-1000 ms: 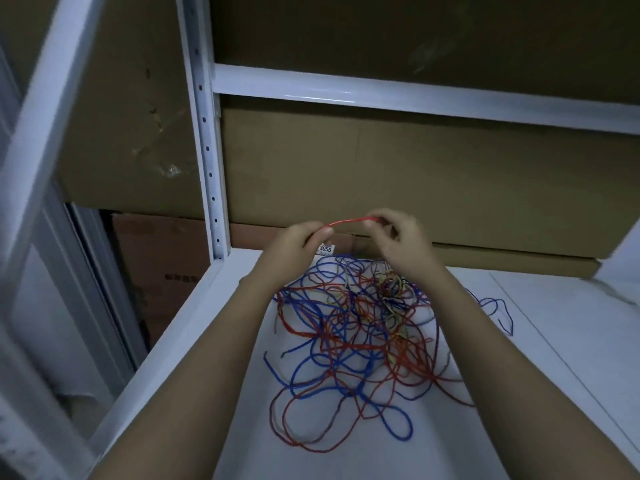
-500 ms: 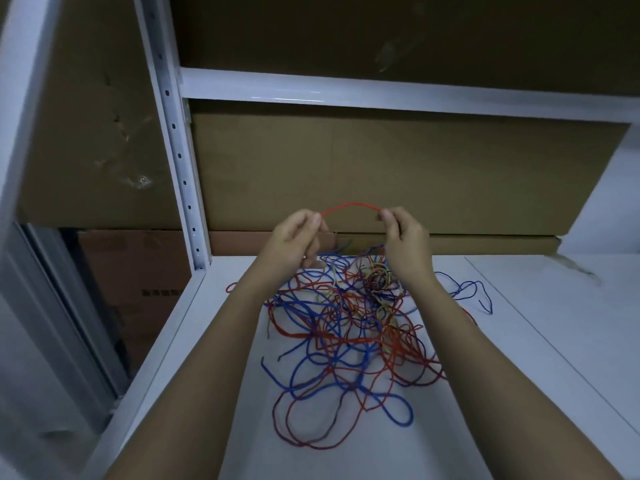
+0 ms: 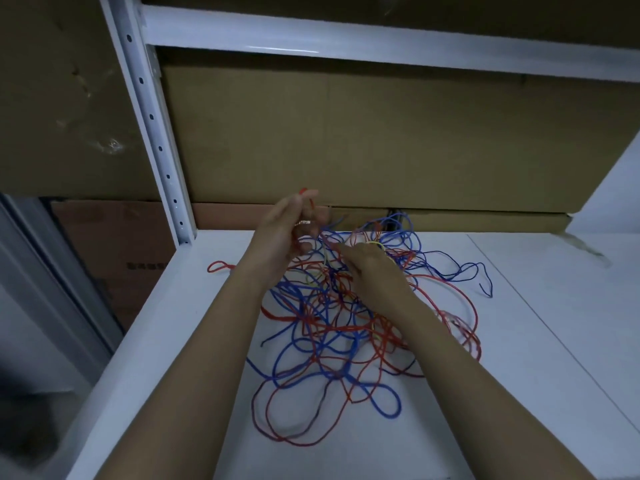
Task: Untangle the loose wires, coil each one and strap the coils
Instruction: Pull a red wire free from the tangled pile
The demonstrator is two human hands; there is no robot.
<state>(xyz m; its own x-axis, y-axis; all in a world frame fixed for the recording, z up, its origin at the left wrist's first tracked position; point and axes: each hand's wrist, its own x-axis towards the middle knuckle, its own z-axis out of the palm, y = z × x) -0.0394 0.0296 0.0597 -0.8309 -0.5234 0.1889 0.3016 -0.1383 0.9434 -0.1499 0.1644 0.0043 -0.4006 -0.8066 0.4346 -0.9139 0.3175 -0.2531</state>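
Observation:
A tangle of red, blue and a few yellow wires (image 3: 332, 327) lies spread on the white shelf (image 3: 519, 341). My left hand (image 3: 287, 230) is raised above the back of the pile and pinches the end of a red wire (image 3: 304, 194) between thumb and fingers. My right hand (image 3: 370, 263) is down in the pile, fingers curled among the wires near a yellow loop (image 3: 375, 244). Whether it grips a strand is hidden by the hand. A red loop (image 3: 218, 266) sticks out at the left.
A white perforated upright post (image 3: 156, 133) stands at the shelf's back left corner. A white crossbeam (image 3: 381, 46) runs overhead. Large brown cardboard boxes (image 3: 346, 140) close off the back. The shelf's left edge (image 3: 138, 341) drops to the floor.
My right hand let go of the red wire and dropped into the pile. My left hand keeps the red end, now pointing up. The camera has moved closer and tilted down.

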